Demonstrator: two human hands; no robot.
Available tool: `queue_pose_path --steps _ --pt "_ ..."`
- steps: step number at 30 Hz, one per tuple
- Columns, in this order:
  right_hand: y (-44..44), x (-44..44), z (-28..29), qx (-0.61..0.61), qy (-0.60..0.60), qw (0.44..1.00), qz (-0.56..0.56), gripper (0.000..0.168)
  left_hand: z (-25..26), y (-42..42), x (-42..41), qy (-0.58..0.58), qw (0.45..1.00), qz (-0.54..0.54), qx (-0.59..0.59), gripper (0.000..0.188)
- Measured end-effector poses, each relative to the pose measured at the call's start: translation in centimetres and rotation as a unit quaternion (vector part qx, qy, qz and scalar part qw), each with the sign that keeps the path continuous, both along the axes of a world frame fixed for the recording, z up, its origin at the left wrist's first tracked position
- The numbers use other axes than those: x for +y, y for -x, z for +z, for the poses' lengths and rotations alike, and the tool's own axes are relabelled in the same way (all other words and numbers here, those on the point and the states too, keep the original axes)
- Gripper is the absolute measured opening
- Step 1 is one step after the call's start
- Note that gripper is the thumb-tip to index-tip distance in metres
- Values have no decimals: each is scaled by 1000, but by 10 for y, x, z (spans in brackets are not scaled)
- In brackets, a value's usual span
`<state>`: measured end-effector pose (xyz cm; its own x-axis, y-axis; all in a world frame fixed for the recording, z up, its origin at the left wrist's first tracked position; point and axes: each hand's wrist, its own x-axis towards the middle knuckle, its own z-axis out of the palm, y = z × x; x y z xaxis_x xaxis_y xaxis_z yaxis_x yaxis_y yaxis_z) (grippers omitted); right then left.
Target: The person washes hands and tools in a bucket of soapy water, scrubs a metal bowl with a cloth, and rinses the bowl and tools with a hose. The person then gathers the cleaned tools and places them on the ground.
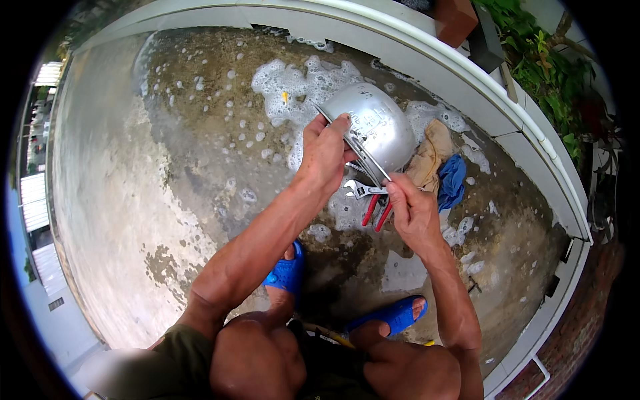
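Observation:
In the head view a dented metal bowl (376, 122), marked with writing, is tipped on its side above the wet concrete. My left hand (325, 150) grips its rim, thumb on the outer wall. At the rim's lower end, my right hand (412, 207) pinches a thin metal rod or edge between thumb and fingers; which of the two it is I cannot tell. An adjustable wrench (361, 189) lies just left of my right fingers. Pliers with red handles (371, 210) rest below the bowl, their jaws hidden. A tan cloth (431, 152) and a blue cloth (451, 182) lie to the right.
Soap foam (285, 90) spreads over the wet concrete floor (200, 145). A low white wall with a white pipe (465, 75) curves along the top and right. My feet, in blue sandals (395, 316), stand near the bottom. Green plants (555, 95) grow beyond the wall.

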<state>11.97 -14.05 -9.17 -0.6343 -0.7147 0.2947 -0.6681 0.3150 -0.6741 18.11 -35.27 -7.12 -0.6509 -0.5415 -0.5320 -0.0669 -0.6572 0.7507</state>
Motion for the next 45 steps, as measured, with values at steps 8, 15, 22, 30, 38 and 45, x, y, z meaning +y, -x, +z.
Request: queue_pose_path --steps 8,15,22,30,38,45 --pt "-8 2 -8 -98 -13 995 1 16 -5 2 -6 -14 1000 20 -7 27" --pt "1 4 4 16 -31 999 11 9 0 -5 -2 -20 1000 8 -15 25" --pt "-58 75 -55 -142 -170 967 -125 19 11 5 -19 61 998 -8 24 31" --pt "56 5 -79 12 -259 932 -253 28 5 24 -6 121 990 -78 5 35" --pt "51 30 -14 -443 100 866 -209 9 7 41 2 54 992 -111 -8 42" --pt "36 -43 4 -155 214 962 -77 6 -5 49 34 101 984 -140 -38 39"
